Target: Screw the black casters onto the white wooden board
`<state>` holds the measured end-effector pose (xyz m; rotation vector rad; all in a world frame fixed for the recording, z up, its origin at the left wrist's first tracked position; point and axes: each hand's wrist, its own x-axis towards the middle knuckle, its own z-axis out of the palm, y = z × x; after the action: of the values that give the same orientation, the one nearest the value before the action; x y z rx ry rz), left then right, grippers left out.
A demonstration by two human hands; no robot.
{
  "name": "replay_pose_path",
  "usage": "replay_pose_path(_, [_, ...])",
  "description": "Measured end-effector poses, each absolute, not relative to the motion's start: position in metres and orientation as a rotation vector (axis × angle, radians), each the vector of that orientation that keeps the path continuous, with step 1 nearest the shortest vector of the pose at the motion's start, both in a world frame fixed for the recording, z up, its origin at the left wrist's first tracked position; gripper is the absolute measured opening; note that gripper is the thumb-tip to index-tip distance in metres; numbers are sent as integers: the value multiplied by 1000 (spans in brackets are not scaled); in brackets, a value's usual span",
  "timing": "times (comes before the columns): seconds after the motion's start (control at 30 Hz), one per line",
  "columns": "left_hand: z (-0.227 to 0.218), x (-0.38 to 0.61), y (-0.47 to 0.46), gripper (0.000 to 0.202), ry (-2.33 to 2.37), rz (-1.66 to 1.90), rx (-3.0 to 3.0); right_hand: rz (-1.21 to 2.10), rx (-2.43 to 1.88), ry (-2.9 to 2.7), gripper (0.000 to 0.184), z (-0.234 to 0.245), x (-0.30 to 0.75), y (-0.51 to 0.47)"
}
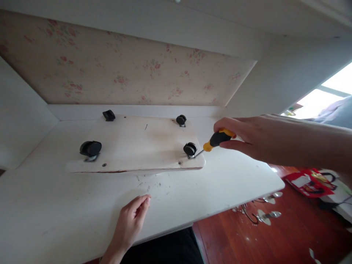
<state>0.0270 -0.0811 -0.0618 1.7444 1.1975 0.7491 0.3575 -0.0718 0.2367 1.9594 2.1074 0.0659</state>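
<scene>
My right hand [236, 134] grips a yellow and black screwdriver [218, 139]. Its tip meets the metal mounting plate of the black caster [189, 149] at the near right corner of a white board [143, 146]. More black casters stand at the board's other corners: near left [90, 148], far left [109, 115] and far right [181, 120]. My left hand [133, 216] rests on the white desk in front of the board, its fingers curled closed; whether anything small is inside them is hidden.
Small dark debris [154, 183] lies on the white desk [82, 209] near the board. Floral wallpaper [148, 69] and white panels stand behind and beside. On the red wooden floor [225, 238] are a chandelier [264, 216] and a red bag [309, 183].
</scene>
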Motion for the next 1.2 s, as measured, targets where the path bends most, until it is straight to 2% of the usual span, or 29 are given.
replay_pose_path(0.13, [-64,27,-82,36,1193,728,1734,410,1980,1891,66,238,351,-65])
replay_pose_path(0.2, [-63,27,-83,36,1199,740,1748,351,2009,1937,64,237,350,-63])
replay_pose_path(0.3, [-61,26,-84,36,1208,765,1760,90,1963,2126,52,235,349,-64])
replay_pose_path(0.37, [-61,26,-84,35,1202,762,1761,178,1934,2083,53,235,347,-66])
replay_pose_path(0.43, [-61,26,-84,35,1192,758,1769,372,1918,1945,63,236,346,-66])
replay_pose_path(0.5, [-62,25,-85,35,1188,763,1777,407,1912,1924,68,238,348,-66])
replay_pose_path(0.63, [-64,25,-85,34,1177,777,1776,51,1911,2126,49,241,349,-69])
replay_pose_path(0.7, [-64,25,-84,33,1166,771,1774,86,1896,2081,46,239,346,-70])
replay_pose_path(0.8, [-64,25,-83,32,1163,761,1788,303,1884,1961,59,232,343,-67])
replay_pose_path(0.87, [-65,25,-83,31,1169,767,1813,234,1871,2009,59,229,345,-65])
replay_pose_path(0.97, [-68,26,-85,26,1160,828,1899,54,1858,2140,46,229,350,-63])
replay_pose_path(1.1, [-61,32,-88,19,1109,1106,2303,48,1919,2149,38,242,348,-64])
replay_pose_path(1.2, [-39,41,-79,33,1066,1267,2715,-22,1935,2105,37,248,346,-67])
